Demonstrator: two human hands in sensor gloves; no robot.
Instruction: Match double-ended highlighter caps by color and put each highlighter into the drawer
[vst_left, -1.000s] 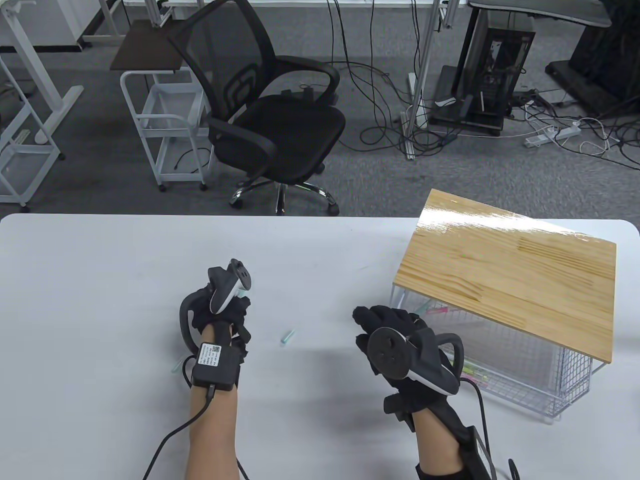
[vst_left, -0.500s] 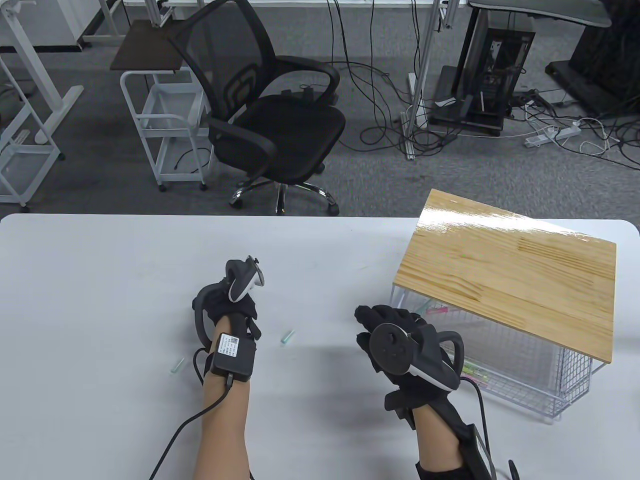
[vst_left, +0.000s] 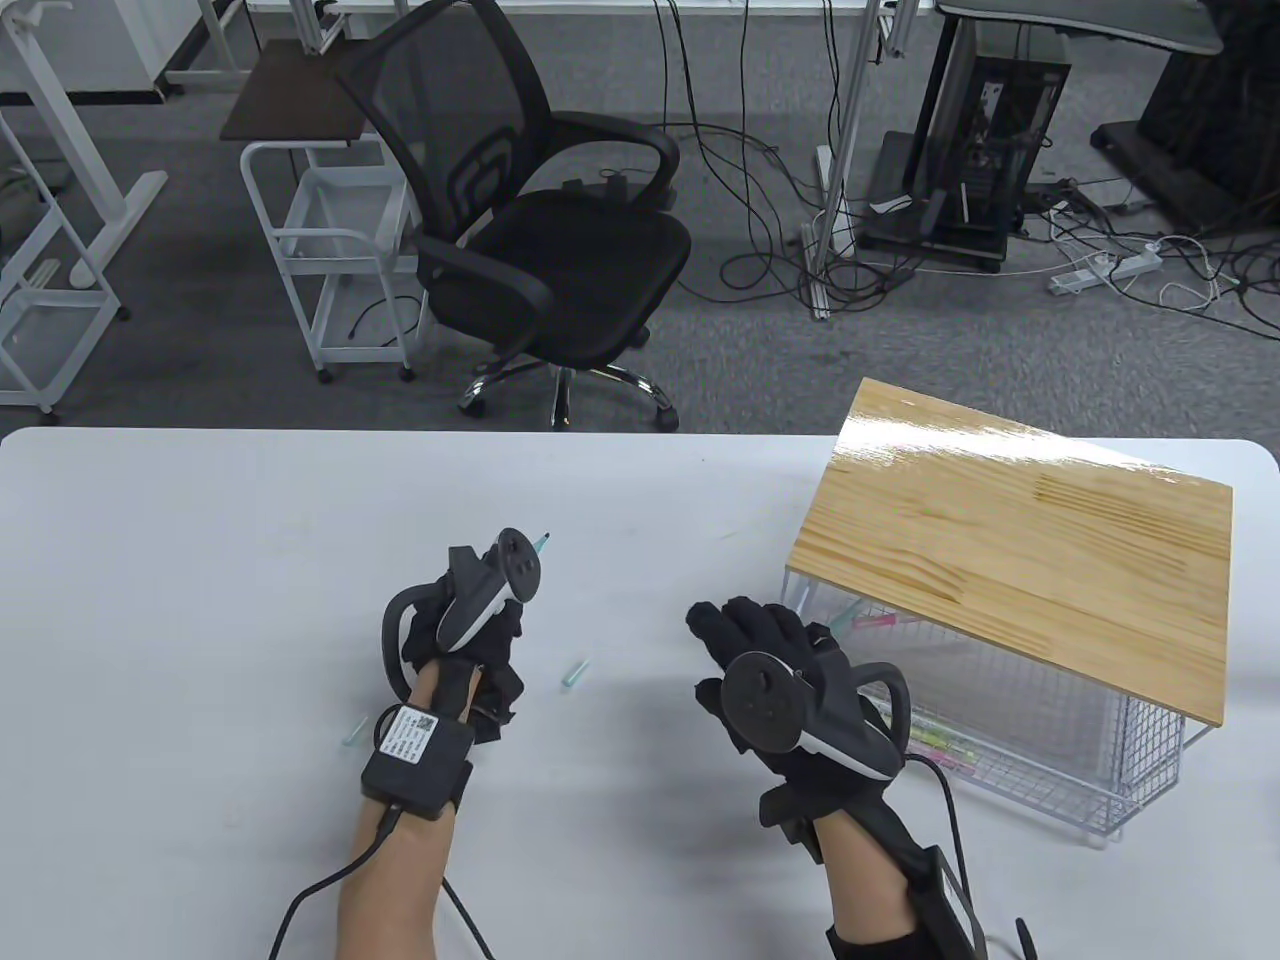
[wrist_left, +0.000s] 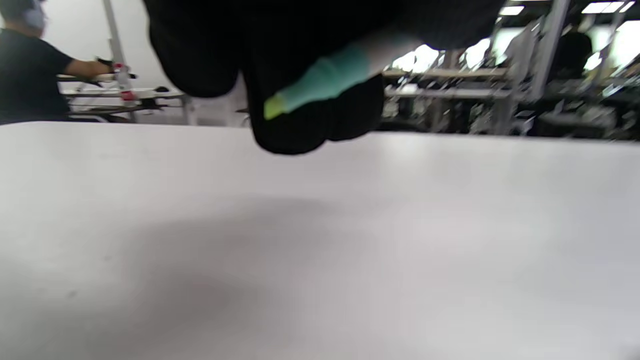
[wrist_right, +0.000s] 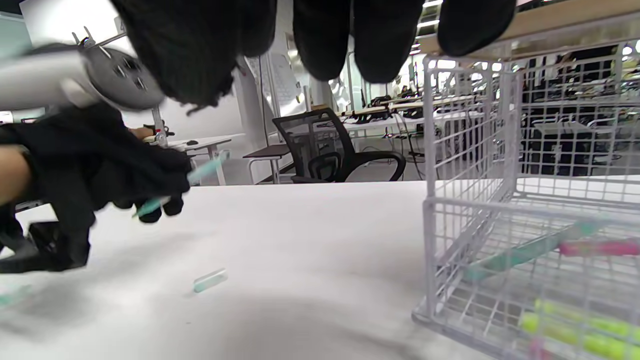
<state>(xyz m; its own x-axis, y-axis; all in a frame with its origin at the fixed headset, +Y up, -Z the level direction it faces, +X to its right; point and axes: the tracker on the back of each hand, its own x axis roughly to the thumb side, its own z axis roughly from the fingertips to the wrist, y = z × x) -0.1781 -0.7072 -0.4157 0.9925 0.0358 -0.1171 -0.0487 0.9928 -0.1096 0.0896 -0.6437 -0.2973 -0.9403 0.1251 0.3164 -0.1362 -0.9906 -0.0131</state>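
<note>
My left hand (vst_left: 478, 640) grips an uncapped teal highlighter (wrist_left: 327, 76) above the table; its far tip (vst_left: 541, 541) pokes out past the tracker. In the left wrist view the near nib looks yellow-green. Two teal caps lie on the white table (vst_left: 200, 560): one (vst_left: 575, 673) between the hands, one (vst_left: 353, 731) left of my left wrist. My right hand (vst_left: 735, 630) hovers with straight fingers and holds nothing, just left of the wire drawer (vst_left: 1010, 740). The right wrist view shows the same hand's fingers (wrist_right: 380, 35) near the drawer (wrist_right: 500, 215) and the middle cap (wrist_right: 210, 280).
A wooden top (vst_left: 1020, 550) covers the wire drawer, which holds teal (wrist_right: 520, 252), pink (wrist_right: 595, 247) and yellow-green (wrist_right: 585, 327) highlighters. A black office chair (vst_left: 540, 230) stands beyond the table's far edge.
My left hand has turned and shifted slightly right, so the highlighter's tip now shows beyond the tracker. My right hand has moved a little left with its fingers spread.
</note>
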